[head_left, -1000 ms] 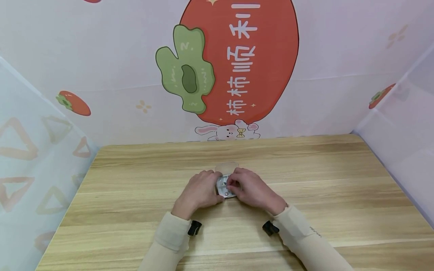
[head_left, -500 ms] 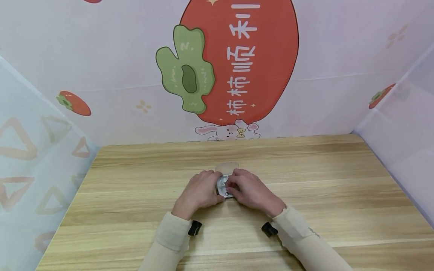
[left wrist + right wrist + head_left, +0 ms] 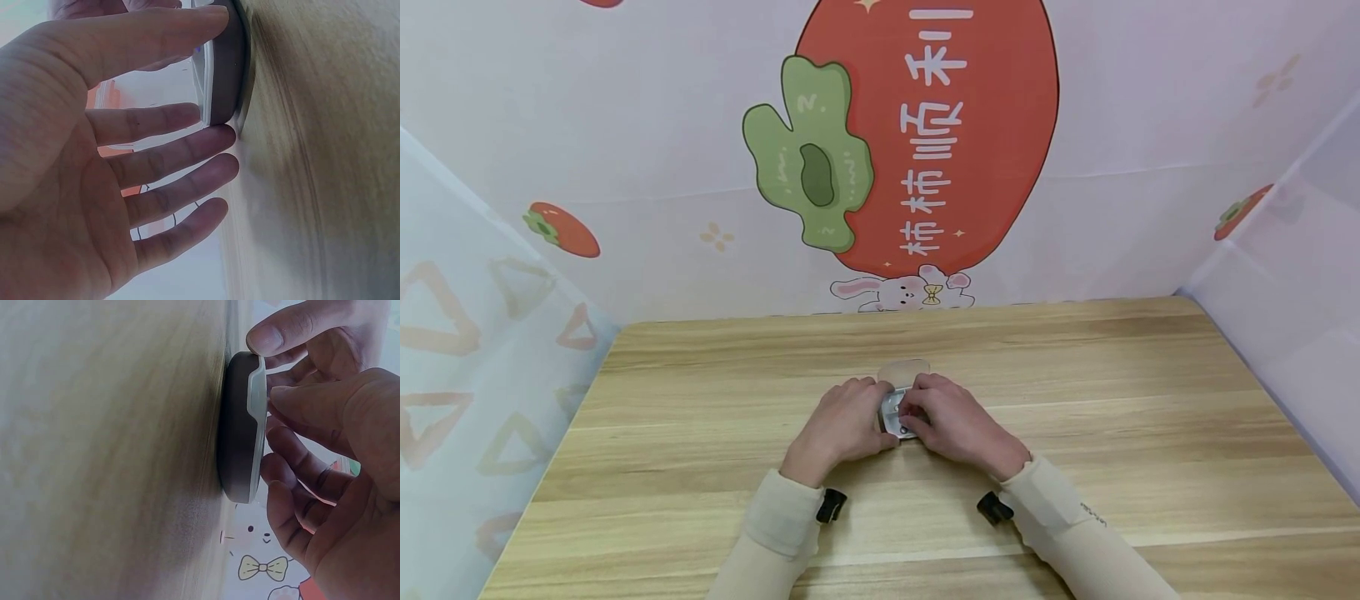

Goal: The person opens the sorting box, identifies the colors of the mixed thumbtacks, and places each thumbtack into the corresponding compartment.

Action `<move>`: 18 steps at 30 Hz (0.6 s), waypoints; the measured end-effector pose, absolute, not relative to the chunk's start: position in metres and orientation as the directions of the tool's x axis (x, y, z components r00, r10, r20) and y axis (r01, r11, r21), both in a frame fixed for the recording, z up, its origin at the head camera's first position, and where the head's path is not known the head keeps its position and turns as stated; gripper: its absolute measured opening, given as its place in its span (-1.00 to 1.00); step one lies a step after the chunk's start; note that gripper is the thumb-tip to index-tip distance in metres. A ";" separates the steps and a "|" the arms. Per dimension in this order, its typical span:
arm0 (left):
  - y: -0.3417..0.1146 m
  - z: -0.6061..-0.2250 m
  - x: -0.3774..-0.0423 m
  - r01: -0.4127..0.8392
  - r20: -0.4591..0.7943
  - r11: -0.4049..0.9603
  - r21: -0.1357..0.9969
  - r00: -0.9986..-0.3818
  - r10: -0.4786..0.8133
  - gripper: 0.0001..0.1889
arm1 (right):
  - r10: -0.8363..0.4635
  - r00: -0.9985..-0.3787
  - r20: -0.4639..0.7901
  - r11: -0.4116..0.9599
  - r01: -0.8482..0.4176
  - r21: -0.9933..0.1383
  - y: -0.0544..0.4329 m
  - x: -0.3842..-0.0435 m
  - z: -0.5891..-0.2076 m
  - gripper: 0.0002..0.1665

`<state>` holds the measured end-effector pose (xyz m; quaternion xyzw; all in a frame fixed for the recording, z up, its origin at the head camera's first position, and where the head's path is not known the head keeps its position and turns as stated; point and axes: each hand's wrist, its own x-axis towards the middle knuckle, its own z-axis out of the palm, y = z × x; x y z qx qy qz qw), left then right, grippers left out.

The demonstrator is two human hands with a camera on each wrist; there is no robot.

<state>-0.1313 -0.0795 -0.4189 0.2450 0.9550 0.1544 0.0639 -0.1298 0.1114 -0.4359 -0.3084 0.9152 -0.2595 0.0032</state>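
Note:
A small rounded case (image 3: pixel 891 410) lies on the wooden table, its pale compartmented inside facing up. Its outer shell (image 3: pixel 237 431) is dark grey-brown with a white rim. Behind it in the head view is a beige flap (image 3: pixel 904 369), which looks like its raised lid. My left hand (image 3: pixel 842 422) grips the case between thumb and forefinger, the other fingers stretched out. Reaching in from the right, my right hand (image 3: pixel 957 422) has thumb and forefinger pinched together at the case's inside; the small piece between them is mostly hidden. Its remaining fingers are loosely curled.
The wooden table (image 3: pixel 700 467) spreads out around the hands. A printed backdrop (image 3: pixel 715 167) stands behind it and side panels flank it. Each sleeve has a black clip at the wrist, the left clip (image 3: pixel 831 506) and the right clip (image 3: pixel 995 507).
My right hand has shifted very slightly left over the case, its fingertips staying at the inside. My left hand keeps its hold and the case stays in place.

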 end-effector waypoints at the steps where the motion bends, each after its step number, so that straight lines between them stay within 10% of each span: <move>1: -0.079 -0.419 -0.131 0.447 -0.047 0.832 0.328 -0.872 0.487 -0.45 | -0.566 -0.810 0.155 0.675 -0.563 -0.477 0.111 -0.130 -0.436 -0.95; 18: -0.079 -0.419 -0.131 0.440 -0.057 0.834 0.333 -0.874 0.483 -0.42 | -0.564 -0.809 0.165 0.675 -0.568 -0.471 0.111 -0.129 -0.438 -0.95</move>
